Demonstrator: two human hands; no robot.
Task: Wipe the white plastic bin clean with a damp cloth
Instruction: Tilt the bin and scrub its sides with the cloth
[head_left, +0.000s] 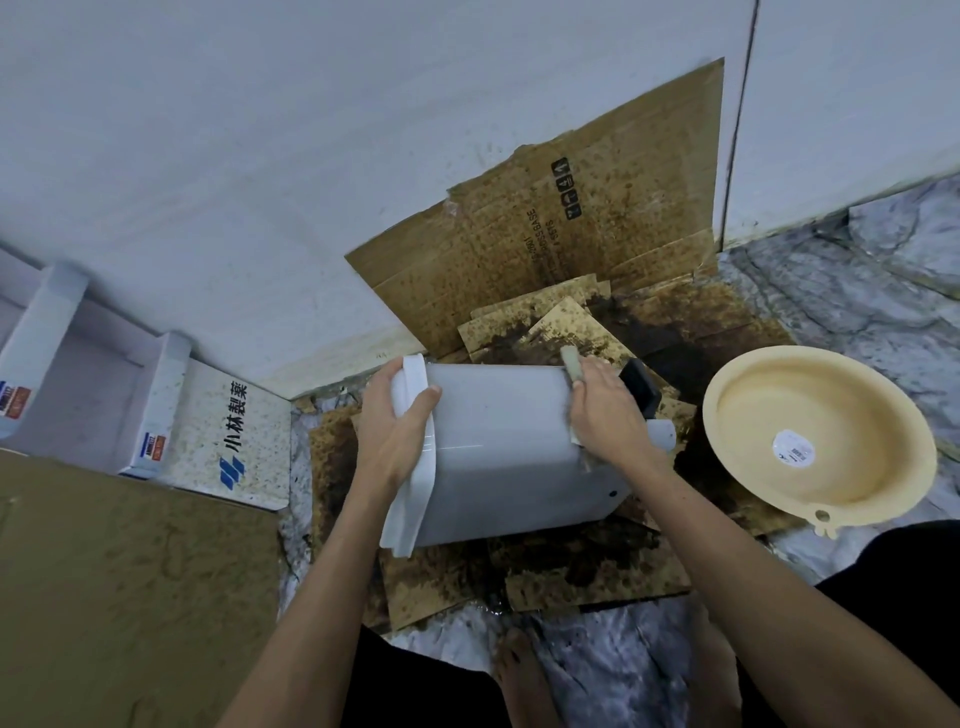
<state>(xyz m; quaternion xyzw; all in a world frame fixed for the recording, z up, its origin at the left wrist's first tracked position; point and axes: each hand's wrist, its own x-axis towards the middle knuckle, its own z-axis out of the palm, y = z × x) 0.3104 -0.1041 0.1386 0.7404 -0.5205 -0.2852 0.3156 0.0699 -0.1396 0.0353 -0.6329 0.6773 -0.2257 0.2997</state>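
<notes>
bin: white plastic bin (498, 447) on its side on stained cardboard (571, 571)
left hand (395, 431): grips rim
right hand (608, 415): presses cloth (570, 366) at base end
handling: likely light, stiff, slick; hold by rim

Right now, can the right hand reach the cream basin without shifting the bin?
Probably yes: the right hand presses the cloth near the bin base, and the basin sits just beyond, nothing between.
</notes>
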